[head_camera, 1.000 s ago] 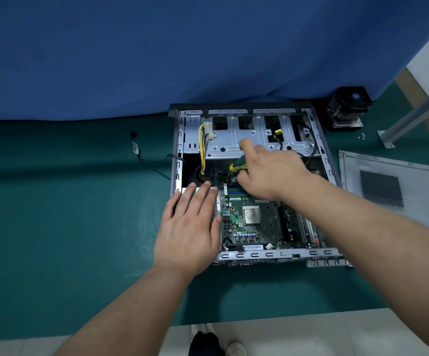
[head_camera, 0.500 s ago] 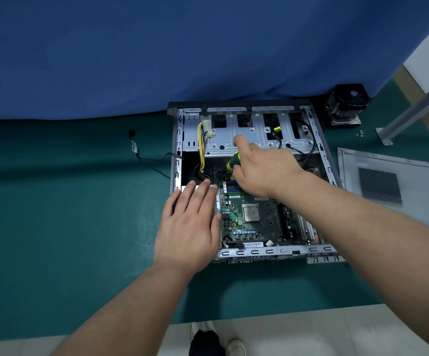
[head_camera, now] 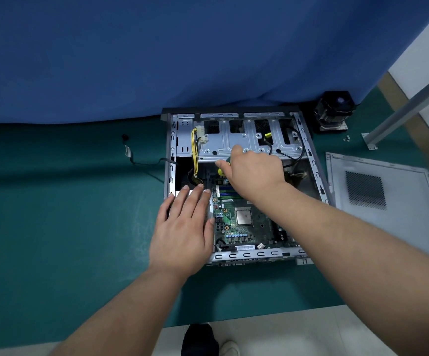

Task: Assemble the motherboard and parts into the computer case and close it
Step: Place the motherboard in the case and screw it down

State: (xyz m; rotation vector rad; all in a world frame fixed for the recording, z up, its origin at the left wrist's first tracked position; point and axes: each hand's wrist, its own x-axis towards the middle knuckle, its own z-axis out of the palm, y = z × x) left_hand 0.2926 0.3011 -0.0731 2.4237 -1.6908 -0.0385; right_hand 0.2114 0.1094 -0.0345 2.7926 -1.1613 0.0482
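R hand (head_camera: 255, 170) grips screwdriver (head_camera: 221, 170) over motherboard (head_camera: 244, 227) in case (head_camera: 311, 160). L hand (head_camera: 182, 227) lies flat, fingers straight, on case's left edge.

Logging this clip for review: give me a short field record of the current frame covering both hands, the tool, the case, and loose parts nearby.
left hand: left hand lies flat, fingers straight, on the left side of the case
right hand: right hand holds a screwdriver with a green and yellow handle, over the far end of the board
case: computer case lies open on the green mat
board: motherboard sits inside the case
side panel: side panel lies flat to the right of the case
cooler: cooler fan stands behind the case, not fitted
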